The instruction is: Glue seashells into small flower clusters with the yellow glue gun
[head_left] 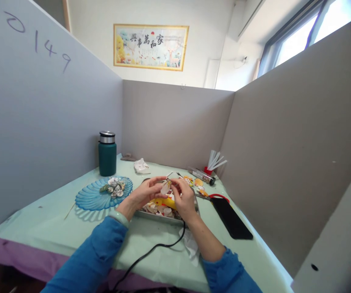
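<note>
Pale shell (prob.) [164,188] was btwn both hands, up over the tray [160,219]. L grip [151,190] was pinched on it; R grip [184,199] was clamped at its R edge, tho exact contact was too small to tell. Best method, IMO: L holding steady, R doing fine adj., w/ light pressure as thin shell could chip. Working low over the tray helped, since drops would land there. Cord [163,245] crossed the desk [50,219] nearby, so sleeves were best kept clear.
</note>
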`<action>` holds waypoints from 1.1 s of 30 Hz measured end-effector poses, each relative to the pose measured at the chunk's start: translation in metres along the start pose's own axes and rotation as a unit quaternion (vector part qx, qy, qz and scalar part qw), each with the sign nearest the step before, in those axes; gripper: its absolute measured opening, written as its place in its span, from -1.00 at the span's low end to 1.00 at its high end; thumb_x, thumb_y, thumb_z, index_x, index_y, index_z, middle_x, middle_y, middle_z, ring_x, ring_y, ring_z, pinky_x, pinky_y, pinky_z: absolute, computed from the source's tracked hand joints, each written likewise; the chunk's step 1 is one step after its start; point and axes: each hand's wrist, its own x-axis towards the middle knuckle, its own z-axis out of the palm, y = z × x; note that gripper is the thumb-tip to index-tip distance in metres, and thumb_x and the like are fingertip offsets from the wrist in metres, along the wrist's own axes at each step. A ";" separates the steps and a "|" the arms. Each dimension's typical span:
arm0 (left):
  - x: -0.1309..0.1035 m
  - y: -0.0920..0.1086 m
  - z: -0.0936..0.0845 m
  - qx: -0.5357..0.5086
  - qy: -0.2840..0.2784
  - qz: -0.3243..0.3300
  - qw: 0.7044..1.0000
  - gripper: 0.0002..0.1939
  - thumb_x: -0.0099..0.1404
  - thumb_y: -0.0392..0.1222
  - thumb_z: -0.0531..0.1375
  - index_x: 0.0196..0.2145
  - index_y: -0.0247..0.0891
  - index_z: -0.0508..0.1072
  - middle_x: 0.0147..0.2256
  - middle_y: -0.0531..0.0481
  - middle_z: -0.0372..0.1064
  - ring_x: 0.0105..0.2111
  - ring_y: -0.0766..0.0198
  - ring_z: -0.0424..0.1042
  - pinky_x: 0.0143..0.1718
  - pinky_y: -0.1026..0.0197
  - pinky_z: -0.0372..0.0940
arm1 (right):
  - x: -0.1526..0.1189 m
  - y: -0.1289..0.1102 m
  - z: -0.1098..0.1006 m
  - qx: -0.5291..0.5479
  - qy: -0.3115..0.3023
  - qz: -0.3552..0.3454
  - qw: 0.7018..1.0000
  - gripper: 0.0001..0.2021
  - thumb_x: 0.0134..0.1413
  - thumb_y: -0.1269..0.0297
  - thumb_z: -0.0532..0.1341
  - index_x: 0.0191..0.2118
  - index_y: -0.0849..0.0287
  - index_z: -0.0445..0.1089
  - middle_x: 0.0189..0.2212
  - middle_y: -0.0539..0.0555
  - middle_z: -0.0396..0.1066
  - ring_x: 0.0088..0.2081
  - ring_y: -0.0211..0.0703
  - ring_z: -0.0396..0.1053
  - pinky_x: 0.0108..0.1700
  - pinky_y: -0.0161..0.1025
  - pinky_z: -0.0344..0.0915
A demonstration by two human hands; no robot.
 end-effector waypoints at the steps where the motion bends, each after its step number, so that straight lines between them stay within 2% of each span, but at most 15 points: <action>1: 0.000 0.000 0.000 0.000 0.002 0.000 1.000 -0.58 0.13 -0.23 0.29 -0.03 -0.28 0.38 -0.12 -0.12 0.36 -0.22 0.25 0.42 -0.15 0.10 0.40 | 0.000 -0.001 0.000 0.001 -0.002 -0.003 1.000 -0.81 0.16 0.42 0.06 -0.16 0.14 0.37 -0.25 0.10 0.39 -0.23 -0.14 0.36 -0.19 -0.22 0.31; 5: 0.000 0.000 0.004 0.010 0.014 -0.005 1.000 -0.55 0.09 -0.20 0.31 -0.05 -0.29 0.38 -0.15 -0.13 0.38 -0.22 0.21 0.43 -0.17 0.10 0.38 | 0.001 -0.002 -0.001 0.001 -0.007 -0.014 1.000 -0.83 0.17 0.41 0.07 -0.17 0.14 0.37 -0.27 0.09 0.37 -0.25 -0.15 0.35 -0.19 -0.22 0.31; 8: 0.002 0.000 0.005 0.038 0.025 -0.002 0.999 -0.46 0.04 -0.18 0.34 -0.02 -0.30 0.35 -0.16 -0.15 0.41 -0.20 0.16 0.45 -0.16 0.10 0.35 | 0.002 -0.003 -0.002 -0.018 0.012 -0.010 1.000 -0.82 0.16 0.40 0.09 -0.13 0.16 0.35 -0.19 0.13 0.32 -0.32 -0.19 0.33 -0.21 -0.20 0.31; 10: 0.001 0.004 0.002 0.076 0.052 0.004 0.996 -0.38 0.00 -0.18 0.37 0.03 -0.28 0.31 -0.17 -0.16 0.42 -0.20 0.15 0.46 -0.14 0.09 0.33 | 0.002 -0.004 -0.002 -0.030 0.028 0.000 0.999 -0.80 0.16 0.38 0.10 -0.10 0.18 0.33 -0.15 0.15 0.28 -0.40 -0.24 0.30 -0.23 -0.20 0.32; 12: -0.003 0.014 -0.007 0.132 0.107 0.014 0.985 -0.29 -0.05 -0.19 0.39 0.06 -0.28 0.26 -0.14 -0.19 0.43 -0.19 0.15 0.46 -0.09 0.07 0.30 | 0.002 -0.005 -0.002 -0.039 0.035 0.007 0.999 -0.80 0.17 0.36 0.09 -0.09 0.18 0.32 -0.13 0.16 0.26 -0.42 -0.25 0.28 -0.24 -0.19 0.32; 15: -0.017 0.040 -0.035 0.243 0.212 0.047 0.945 -0.23 -0.10 -0.17 0.40 0.07 -0.28 0.25 -0.07 -0.24 0.40 -0.09 0.08 0.41 -0.07 0.06 0.29 | 0.001 -0.005 -0.002 -0.050 0.027 0.009 0.998 -0.80 0.17 0.36 0.07 -0.09 0.16 0.32 -0.13 0.16 0.27 -0.39 -0.23 0.29 -0.23 -0.19 0.31; 19: -0.037 0.077 -0.096 0.386 0.343 0.048 0.855 -0.16 -0.20 -0.20 0.41 0.07 -0.29 0.23 -0.06 -0.24 0.40 -0.09 0.03 0.40 -0.12 0.02 0.33 | 0.000 -0.005 -0.001 -0.054 0.016 0.004 0.998 -0.81 0.16 0.38 0.06 -0.12 0.16 0.33 -0.15 0.13 0.29 -0.35 -0.21 0.30 -0.21 -0.20 0.30; 22: -0.044 0.092 -0.144 0.427 0.394 0.001 0.814 -0.08 -0.27 -0.31 0.41 0.09 -0.30 0.20 -0.09 -0.24 0.42 -0.14 0.03 0.44 -0.16 0.04 0.35 | 0.000 -0.005 -0.001 -0.051 0.009 0.008 0.999 -0.81 0.15 0.39 0.06 -0.13 0.16 0.33 -0.16 0.13 0.31 -0.33 -0.21 0.31 -0.20 -0.21 0.29; 24: -0.046 0.094 -0.167 0.451 0.404 -0.040 0.795 -0.07 -0.26 -0.34 0.39 0.11 -0.33 0.17 -0.13 -0.23 0.44 -0.17 0.05 0.46 -0.15 0.07 0.34 | -0.001 -0.004 -0.001 -0.047 0.004 0.015 0.999 -0.81 0.15 0.40 0.06 -0.13 0.16 0.33 -0.18 0.12 0.32 -0.32 -0.20 0.31 -0.20 -0.21 0.29; 26: -0.048 0.093 -0.181 0.470 0.406 -0.067 0.781 -0.10 -0.25 -0.34 0.38 0.10 -0.34 0.19 -0.18 -0.21 0.46 -0.17 0.04 0.46 -0.16 0.07 0.34 | -0.001 -0.003 0.000 -0.042 -0.003 0.019 0.999 -0.81 0.15 0.39 0.06 -0.14 0.16 0.33 -0.20 0.12 0.34 -0.31 -0.18 0.31 -0.21 -0.21 0.29; 28: -0.049 0.091 -0.188 0.483 0.400 -0.091 0.774 -0.12 -0.24 -0.33 0.38 0.08 -0.35 0.20 -0.20 -0.19 0.46 -0.18 0.03 0.47 -0.17 0.09 0.34 | -0.002 -0.002 0.000 -0.038 -0.006 0.020 0.999 -0.81 0.15 0.38 0.05 -0.14 0.16 0.34 -0.23 0.12 0.35 -0.29 -0.16 0.32 -0.22 -0.21 0.29; 31: -0.052 0.087 -0.190 0.492 0.394 -0.123 0.766 -0.14 -0.25 -0.29 0.38 0.05 -0.38 0.21 -0.20 -0.20 0.46 -0.22 0.03 0.48 -0.22 0.11 0.34 | -0.003 -0.002 0.001 -0.035 -0.012 0.023 0.999 -0.80 0.15 0.38 0.05 -0.13 0.16 0.34 -0.26 0.11 0.35 -0.29 -0.15 0.32 -0.23 -0.21 0.28; 33: -0.055 0.086 -0.188 0.498 0.396 -0.121 0.762 -0.18 -0.25 -0.22 0.40 0.01 -0.39 0.25 -0.21 -0.23 0.46 -0.23 0.02 0.48 -0.24 0.12 0.33 | -0.003 -0.003 0.001 -0.031 -0.017 0.025 0.999 -0.81 0.16 0.38 0.05 -0.14 0.16 0.34 -0.27 0.11 0.35 -0.30 -0.16 0.32 -0.23 -0.22 0.28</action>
